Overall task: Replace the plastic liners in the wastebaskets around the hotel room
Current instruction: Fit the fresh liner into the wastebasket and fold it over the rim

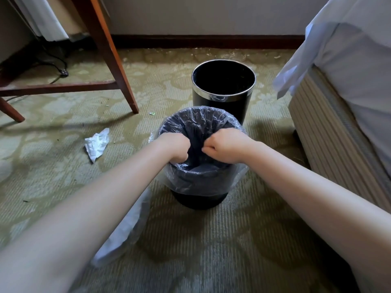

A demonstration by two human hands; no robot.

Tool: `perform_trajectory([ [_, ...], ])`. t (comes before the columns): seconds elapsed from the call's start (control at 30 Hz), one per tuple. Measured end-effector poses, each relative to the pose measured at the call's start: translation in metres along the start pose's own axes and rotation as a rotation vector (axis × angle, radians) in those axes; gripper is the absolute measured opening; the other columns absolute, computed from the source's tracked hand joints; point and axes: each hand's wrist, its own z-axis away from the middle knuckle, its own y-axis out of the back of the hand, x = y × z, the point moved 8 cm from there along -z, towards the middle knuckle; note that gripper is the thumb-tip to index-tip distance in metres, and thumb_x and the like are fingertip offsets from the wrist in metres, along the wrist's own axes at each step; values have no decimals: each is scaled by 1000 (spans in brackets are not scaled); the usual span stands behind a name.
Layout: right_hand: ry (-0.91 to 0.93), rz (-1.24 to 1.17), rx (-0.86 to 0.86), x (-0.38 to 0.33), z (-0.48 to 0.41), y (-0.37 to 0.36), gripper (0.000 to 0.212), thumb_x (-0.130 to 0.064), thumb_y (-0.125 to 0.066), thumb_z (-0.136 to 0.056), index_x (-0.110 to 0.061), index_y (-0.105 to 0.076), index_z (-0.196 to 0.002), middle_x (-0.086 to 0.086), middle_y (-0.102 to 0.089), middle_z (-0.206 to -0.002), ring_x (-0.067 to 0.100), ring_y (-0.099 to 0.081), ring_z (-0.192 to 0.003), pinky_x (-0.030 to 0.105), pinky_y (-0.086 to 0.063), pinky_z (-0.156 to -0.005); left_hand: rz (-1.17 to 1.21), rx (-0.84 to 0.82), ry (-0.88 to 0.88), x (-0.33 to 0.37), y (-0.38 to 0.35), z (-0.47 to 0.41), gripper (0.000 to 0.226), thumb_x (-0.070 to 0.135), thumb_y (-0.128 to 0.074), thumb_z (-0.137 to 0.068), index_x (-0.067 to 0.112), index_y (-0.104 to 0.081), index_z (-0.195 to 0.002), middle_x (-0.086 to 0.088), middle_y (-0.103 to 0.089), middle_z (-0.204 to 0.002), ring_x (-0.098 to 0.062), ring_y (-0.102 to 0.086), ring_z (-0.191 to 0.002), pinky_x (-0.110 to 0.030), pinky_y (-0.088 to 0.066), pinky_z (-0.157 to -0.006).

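Note:
A black wastebasket (pixel 198 199) stands on the carpet in front of me, lined with a clear plastic liner (pixel 201 121) folded over its rim. My left hand (pixel 176 148) reaches into the mouth of the basket with curled fingers that grip the liner inside. My right hand (pixel 224 148) is closed in a fist just beside it and pinches the same plastic. Behind stands a second black wastebasket (pixel 223 98) with a chrome rim and no liner in it. Another clear plastic bag (pixel 124 227) lies on the floor under my left forearm.
A crumpled white tissue (pixel 97 143) lies on the carpet at left. Wooden furniture legs (pixel 115 60) and cables stand at upper left. The bed (pixel 342 102) with a white sheet fills the right side. A wall with a dark skirting board runs behind.

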Motion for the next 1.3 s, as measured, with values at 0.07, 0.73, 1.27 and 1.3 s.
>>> perform_trajectory([
  [0.07,-118,114,-309,12,4,-23,47,-43,-34,-102,-13,-67,-113,7,-66,-115,29,-58,-112,37,-47,-91,-31,-54,27,-7,-8,5,29,21,-43,-93,14,-47,-66,2,-47,-67,-22,-51,-71,-31,-39,-56],
  [0.73,-461,-331,449,76,-5,33,40,-33,-54,-96,-16,-51,-132,3,-60,-126,26,-55,-115,36,-48,-82,472,689,235,-42,65,-19,38,28,-53,-92,12,-55,-126,-7,-61,-119,-28,-50,-115,-39,-43,-88],
  [1.27,-628,-17,86,110,-63,-11,8,-23,-58,-92,-17,-62,-94,-1,-53,-74,23,-50,-69,25,-28,-50,222,238,404,-88,27,-84,28,38,-64,-86,12,-60,-97,0,-50,-76,-25,-54,-79,-33,-44,-63],
  [1.3,-617,-62,88,109,-63,-9,13,-29,-59,-92,-17,-60,-96,-1,-59,-83,24,-52,-72,25,-31,-52,240,251,395,-87,27,-83,33,43,-63,-85,13,-59,-99,0,-52,-79,-24,-53,-80,-33,-43,-63],
])
